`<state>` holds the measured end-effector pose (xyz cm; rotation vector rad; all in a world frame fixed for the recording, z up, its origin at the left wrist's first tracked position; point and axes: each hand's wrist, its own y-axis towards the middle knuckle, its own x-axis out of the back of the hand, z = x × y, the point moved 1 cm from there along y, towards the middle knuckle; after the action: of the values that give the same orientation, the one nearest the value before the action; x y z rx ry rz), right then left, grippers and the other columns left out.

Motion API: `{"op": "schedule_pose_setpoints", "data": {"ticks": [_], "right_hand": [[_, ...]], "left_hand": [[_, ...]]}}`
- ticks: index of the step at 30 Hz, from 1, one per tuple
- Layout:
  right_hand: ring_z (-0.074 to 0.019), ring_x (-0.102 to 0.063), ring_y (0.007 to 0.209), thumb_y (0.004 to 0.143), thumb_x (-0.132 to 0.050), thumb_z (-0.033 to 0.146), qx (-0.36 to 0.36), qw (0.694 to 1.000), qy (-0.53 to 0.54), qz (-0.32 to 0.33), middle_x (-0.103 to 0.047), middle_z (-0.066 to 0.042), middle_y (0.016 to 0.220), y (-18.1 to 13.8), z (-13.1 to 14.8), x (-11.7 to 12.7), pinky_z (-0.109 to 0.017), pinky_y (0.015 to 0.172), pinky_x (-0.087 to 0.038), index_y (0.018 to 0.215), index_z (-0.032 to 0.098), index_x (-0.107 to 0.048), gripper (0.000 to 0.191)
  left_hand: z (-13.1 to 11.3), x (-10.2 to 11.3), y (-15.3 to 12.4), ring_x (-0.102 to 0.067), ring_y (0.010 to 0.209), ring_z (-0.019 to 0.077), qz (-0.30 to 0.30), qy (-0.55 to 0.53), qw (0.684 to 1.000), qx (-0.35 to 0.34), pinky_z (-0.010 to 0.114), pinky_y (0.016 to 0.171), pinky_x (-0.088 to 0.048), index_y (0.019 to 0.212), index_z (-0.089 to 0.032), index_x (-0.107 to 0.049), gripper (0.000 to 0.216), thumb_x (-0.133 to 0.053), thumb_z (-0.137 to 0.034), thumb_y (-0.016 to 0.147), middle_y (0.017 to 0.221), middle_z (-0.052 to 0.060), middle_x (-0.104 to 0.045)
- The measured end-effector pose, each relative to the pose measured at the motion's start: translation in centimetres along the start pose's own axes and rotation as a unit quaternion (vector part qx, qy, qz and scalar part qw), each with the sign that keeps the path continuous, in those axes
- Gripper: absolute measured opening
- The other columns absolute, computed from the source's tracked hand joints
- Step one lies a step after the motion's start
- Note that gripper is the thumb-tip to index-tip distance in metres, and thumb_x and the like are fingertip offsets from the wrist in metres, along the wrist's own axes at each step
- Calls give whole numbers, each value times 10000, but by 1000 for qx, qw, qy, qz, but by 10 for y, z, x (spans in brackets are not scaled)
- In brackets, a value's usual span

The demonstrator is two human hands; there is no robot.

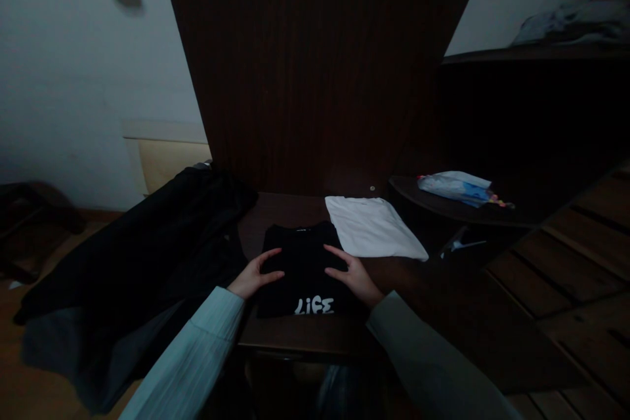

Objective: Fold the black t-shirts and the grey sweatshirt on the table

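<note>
A folded black T-shirt (301, 275) lies on the dark wooden surface in front of me, its neckline at the far edge and white lettering near the front edge. My left hand (256, 274) rests at its left side, thumb and index finger apart. On the opposite side my right hand (355, 275) lies over the shirt in the same spread pose. The other fingers of both hands are hardly visible. Just beyond the right hand is a folded white garment (377, 228), flat on the same surface.
Dark clothing (147, 262) is heaped at the left and hangs toward the floor. A tall dark wooden panel (315, 79) rises behind the surface (305, 340). On a rounded shelf (433, 209) at the right sits a blue-and-white plastic packet (457, 188). More fabric (575, 23) lies above.
</note>
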<state>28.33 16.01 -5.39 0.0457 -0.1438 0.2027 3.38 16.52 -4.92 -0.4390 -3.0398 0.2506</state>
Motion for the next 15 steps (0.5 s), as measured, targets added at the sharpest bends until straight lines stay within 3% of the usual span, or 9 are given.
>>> {"op": "schedule_pose_setpoints", "data": {"ticks": [6,10,15], "right_hand": [[-229,-487,1141,626,-684,375,16,1000,-23,-10,-554,-74,1212,2,-1,0,-417,1015,-323,1180,198,-527,602],[-218,-480,1146,639,-672,388,37,999,-23,-13,-550,-64,1214,3,-4,0,-408,1020,-315,1171,217,-526,577],[-220,-439,1186,639,-670,403,37,999,-24,-19,-514,-69,1253,6,-13,1,-407,1022,-312,1221,220,-474,641]], "left_hand": [[3,3,4,-544,1070,253,-58,-9,998,-24,409,903,-440,1162,-167,-505,664,-689,-416,575,1184,88,-578],[-1,4,1,-540,1078,237,-30,23,998,-46,395,895,-445,1170,-205,-508,580,-626,-435,651,1204,61,-568],[-2,3,-3,-449,1180,239,12,96,993,-64,389,966,-386,1142,-214,-533,578,-657,-426,619,1263,50,-518]]}}
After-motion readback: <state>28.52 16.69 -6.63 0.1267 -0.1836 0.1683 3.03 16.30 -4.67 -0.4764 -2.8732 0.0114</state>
